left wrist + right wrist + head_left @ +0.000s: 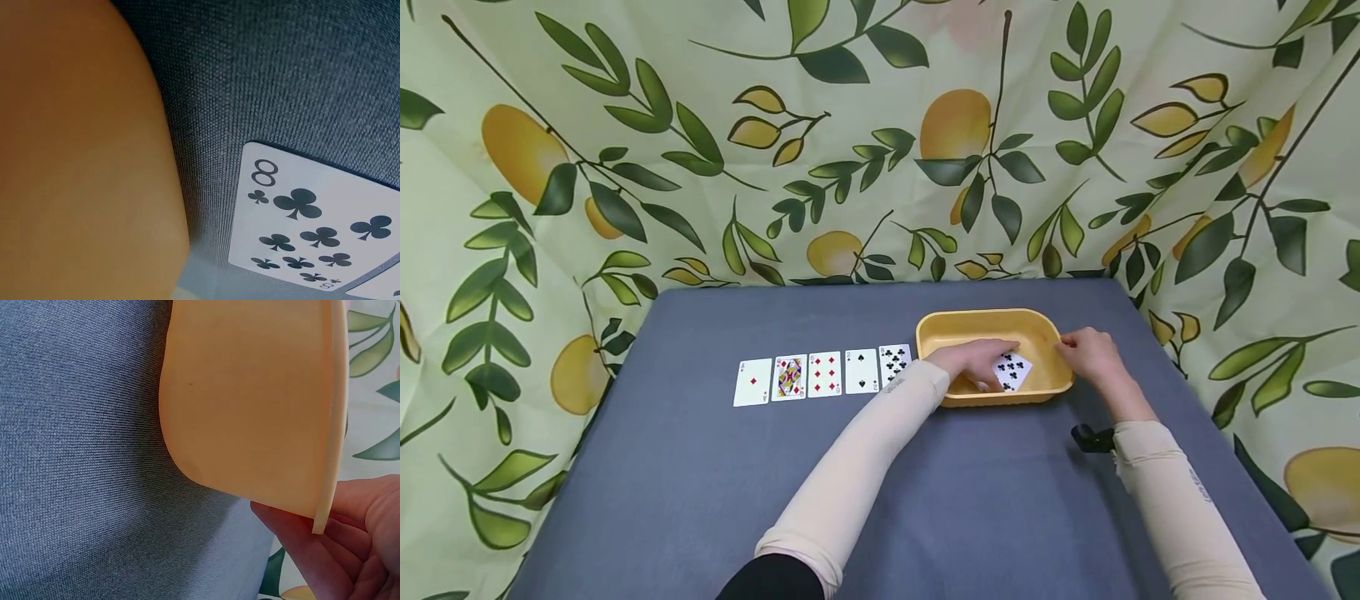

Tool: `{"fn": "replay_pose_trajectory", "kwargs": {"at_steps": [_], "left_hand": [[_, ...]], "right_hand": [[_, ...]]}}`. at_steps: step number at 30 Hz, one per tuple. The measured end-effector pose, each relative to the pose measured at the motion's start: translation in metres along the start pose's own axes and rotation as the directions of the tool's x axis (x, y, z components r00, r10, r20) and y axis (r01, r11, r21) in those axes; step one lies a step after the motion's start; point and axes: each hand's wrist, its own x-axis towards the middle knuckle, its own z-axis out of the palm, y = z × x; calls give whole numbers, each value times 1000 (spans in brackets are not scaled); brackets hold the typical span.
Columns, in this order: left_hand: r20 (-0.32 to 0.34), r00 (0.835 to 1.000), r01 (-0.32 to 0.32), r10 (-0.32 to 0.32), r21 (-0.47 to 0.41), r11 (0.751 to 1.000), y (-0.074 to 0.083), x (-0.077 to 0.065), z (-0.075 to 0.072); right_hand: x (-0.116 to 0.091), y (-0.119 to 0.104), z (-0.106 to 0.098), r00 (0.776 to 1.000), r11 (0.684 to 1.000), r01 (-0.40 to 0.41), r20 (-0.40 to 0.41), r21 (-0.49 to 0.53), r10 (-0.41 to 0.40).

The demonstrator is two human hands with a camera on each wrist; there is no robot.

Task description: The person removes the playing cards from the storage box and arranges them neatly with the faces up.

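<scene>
Five cards (825, 373) on blue worktop (700, 500), leafy fabric (880, 192) behind; right grip (1092, 354) around tray rim (985, 312), left grip (981, 361) unclear.

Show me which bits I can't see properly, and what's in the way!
- Head view: part of the card in the yellow tray is hidden by the left hand, and I can't tell if that hand pinches it.
- Head view: the face card's corner letter is too small to read.
- Left wrist view: the card beside the eight of clubs is cut off by the picture's edge.
- Right wrist view: the tray's outer wall hides its inside.
</scene>
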Motion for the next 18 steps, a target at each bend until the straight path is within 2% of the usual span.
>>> {"fn": "replay_pose_trajectory", "kwargs": {"at_steps": [10, 18], "left_hand": [[-43, 998, -35, 38, 82, 996, -4, -3, 0], [-135, 991, -9, 18, 65, 998, 2, -14, -7]], "right_hand": [[3, -3, 0, 1000, 1000, 21, 3, -16, -21], [0, 0, -2, 1000, 999, 30, 8, -21, -30]]}}
